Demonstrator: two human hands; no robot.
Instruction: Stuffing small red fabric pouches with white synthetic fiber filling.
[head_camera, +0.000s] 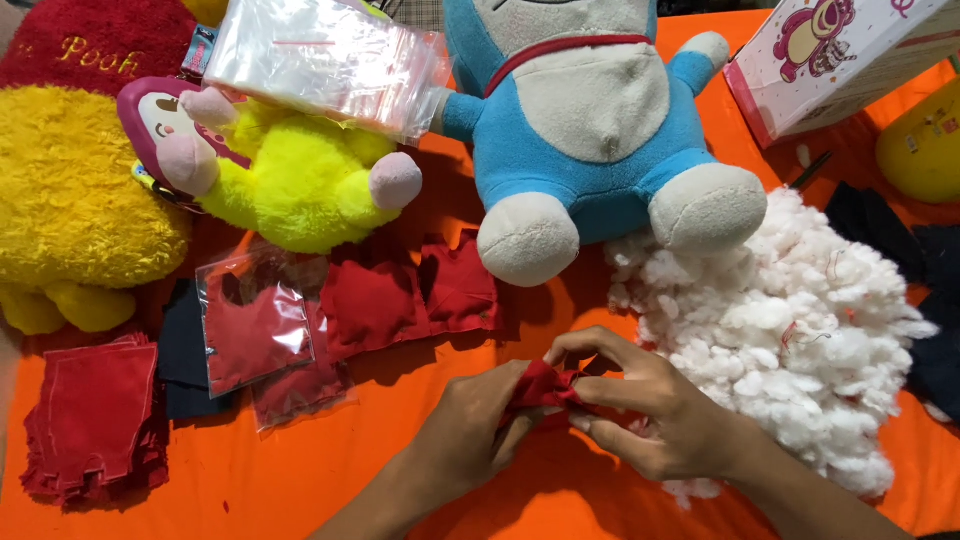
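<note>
Both hands meet low over the orange cloth (300, 480), the left hand (475, 425) and right hand (655, 415) pinching a small red fabric piece (545, 388), apparently bunched, just beside the white stuffing (800, 330). A clear bag (255, 330) of red pieces lies left; a pink-and-white box (835, 60) sits at the top right.

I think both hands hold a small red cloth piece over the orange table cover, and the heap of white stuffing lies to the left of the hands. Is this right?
Not quite. The head view shows the left hand and right hand holding the small red cloth piece over the orange table cover, but the heap of white stuffing lies to the right of the hands, not the left.
</note>
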